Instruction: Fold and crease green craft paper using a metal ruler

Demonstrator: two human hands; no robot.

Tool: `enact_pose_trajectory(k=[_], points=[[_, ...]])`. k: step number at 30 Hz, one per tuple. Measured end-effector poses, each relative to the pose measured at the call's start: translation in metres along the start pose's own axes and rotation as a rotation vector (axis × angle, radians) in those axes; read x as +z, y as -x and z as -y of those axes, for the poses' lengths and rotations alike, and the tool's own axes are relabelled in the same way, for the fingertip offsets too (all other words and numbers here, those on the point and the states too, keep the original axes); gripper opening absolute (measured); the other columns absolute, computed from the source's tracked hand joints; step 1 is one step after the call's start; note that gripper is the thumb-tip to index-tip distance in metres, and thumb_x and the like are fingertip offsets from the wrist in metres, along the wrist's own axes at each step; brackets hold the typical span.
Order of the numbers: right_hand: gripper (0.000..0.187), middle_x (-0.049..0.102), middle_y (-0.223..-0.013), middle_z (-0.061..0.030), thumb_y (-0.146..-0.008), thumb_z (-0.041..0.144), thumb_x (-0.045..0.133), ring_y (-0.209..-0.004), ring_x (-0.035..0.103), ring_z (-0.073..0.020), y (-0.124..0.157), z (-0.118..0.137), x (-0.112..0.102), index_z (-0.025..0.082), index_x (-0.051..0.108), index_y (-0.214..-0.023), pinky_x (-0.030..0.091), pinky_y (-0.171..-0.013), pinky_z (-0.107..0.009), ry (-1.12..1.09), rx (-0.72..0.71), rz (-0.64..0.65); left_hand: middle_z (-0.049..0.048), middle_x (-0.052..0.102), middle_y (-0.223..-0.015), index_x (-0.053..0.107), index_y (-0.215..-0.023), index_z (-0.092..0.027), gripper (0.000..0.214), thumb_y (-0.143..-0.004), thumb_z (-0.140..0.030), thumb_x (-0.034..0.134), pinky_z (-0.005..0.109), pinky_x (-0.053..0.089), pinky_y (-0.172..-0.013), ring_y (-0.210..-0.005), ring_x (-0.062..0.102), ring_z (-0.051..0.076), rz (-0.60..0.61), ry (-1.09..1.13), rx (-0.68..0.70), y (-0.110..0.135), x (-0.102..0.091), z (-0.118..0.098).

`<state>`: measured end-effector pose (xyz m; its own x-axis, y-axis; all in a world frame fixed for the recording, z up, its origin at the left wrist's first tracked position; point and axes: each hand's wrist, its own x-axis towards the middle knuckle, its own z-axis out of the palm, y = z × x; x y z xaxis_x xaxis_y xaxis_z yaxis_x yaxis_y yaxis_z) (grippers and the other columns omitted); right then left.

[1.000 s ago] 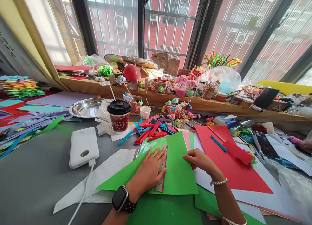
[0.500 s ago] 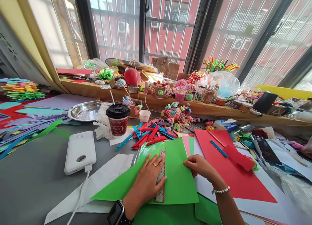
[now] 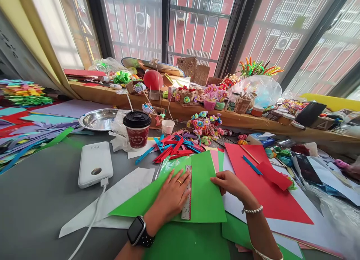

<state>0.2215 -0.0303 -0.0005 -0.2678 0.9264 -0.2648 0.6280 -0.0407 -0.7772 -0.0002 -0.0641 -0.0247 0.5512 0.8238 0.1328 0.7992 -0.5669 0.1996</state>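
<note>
White power bank [image 3: 95,164] lies well left of the left fingers, cable plugged in, on the grey table [image 3: 36,203]. Lidded coffee cup [image 3: 137,129] stands beyond it, up-left of the fingertips. Left hand [image 3: 171,196] is flat and palm down, fingers [image 3: 180,177] spread and straight. It grips nothing, only presses on the green sheet [image 3: 206,200], with the fingertip side touching the ruler [image 3: 187,194]. The ruler lies on the sheet just right of those fingers, running away from the person. Right hand [image 3: 229,183] rests at the sheet's right edge, fingers curled in. Cannot tell if they pinch the paper. Red sheet [image 3: 270,200] lies flat just right of the right fingers. Blue strip [image 3: 252,165] lies on it, farther out.
</note>
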Motion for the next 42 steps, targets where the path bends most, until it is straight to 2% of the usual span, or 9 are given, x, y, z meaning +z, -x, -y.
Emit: enact_pose_trajectory(k=[3,13,18,29,33,42], points=[[0.033,0.042,-0.034,0.0058,-0.072,0.036,0.047,-0.037,0.047,-0.0094,0.001,0.001,0.0,0.02,0.033,-0.047,0.032,-0.04,-0.019,-0.004,-0.007,-0.001,0.0022,0.028,-0.138,0.028,-0.131,-0.017,0.045,-0.088,-0.03,0.024,0.049,0.019,-0.103,-0.126,0.024,0.022,0.008,-0.018,0.007,0.001,0.0,0.0],[0.033,0.042,-0.034,0.0055,-0.071,0.037,0.048,-0.036,0.047,-0.01,0.001,0.001,0.001,0.02,0.034,-0.046,0.031,-0.039,-0.02,-0.005,-0.007,-0.01,0.0015,0.028,-0.138,0.026,-0.132,-0.02,0.05,-0.088,-0.043,0.021,0.048,0.018,-0.104,-0.127,0.022,0.022,-0.008,-0.018,0.005,0.003,-0.001,-0.001],[0.033,0.04,-0.033,0.0059,-0.07,0.036,0.048,-0.035,0.047,-0.0097,0.001,0.002,0.001,0.02,0.033,-0.045,0.03,-0.039,-0.019,-0.012,-0.017,-0.029,0.0021,0.029,-0.138,0.026,-0.132,-0.02,0.049,-0.088,-0.041,0.022,0.049,0.017,-0.104,-0.127,0.023,0.023,0.001,-0.03,0.027,0.004,-0.004,-0.003],[0.033,0.033,-0.04,0.0068,-0.073,0.042,0.043,-0.04,0.042,-0.0088,-0.012,-0.007,0.006,0.02,0.034,-0.05,0.03,-0.042,-0.021,-0.039,-0.048,-0.165,0.0067,0.037,-0.134,0.034,-0.128,-0.016,0.047,-0.087,-0.039,0.027,0.049,0.021,-0.102,-0.125,0.028,0.025,-0.079,-0.059,-0.028,-0.006,0.006,-0.004],[0.033,0.032,-0.042,0.0066,-0.072,0.044,0.043,-0.04,0.042,-0.0091,-0.015,-0.011,0.007,0.02,0.034,-0.05,0.03,-0.041,-0.021,-0.062,-0.046,-0.173,0.0077,0.037,-0.133,0.036,-0.127,-0.016,0.045,-0.087,-0.035,0.028,0.047,0.022,-0.101,-0.124,0.03,0.024,-0.118,-0.072,-0.043,-0.005,0.008,-0.007],[0.035,0.032,-0.042,0.0065,-0.072,0.044,0.044,-0.04,0.04,-0.0089,-0.014,-0.009,0.007,0.02,0.032,-0.049,0.03,-0.041,-0.021,-0.071,-0.056,-0.189,0.0073,0.039,-0.132,0.037,-0.127,-0.016,0.046,-0.087,-0.037,0.027,0.047,0.023,-0.101,-0.122,0.032,0.024,-0.091,-0.048,-0.056,-0.005,0.01,-0.011]])
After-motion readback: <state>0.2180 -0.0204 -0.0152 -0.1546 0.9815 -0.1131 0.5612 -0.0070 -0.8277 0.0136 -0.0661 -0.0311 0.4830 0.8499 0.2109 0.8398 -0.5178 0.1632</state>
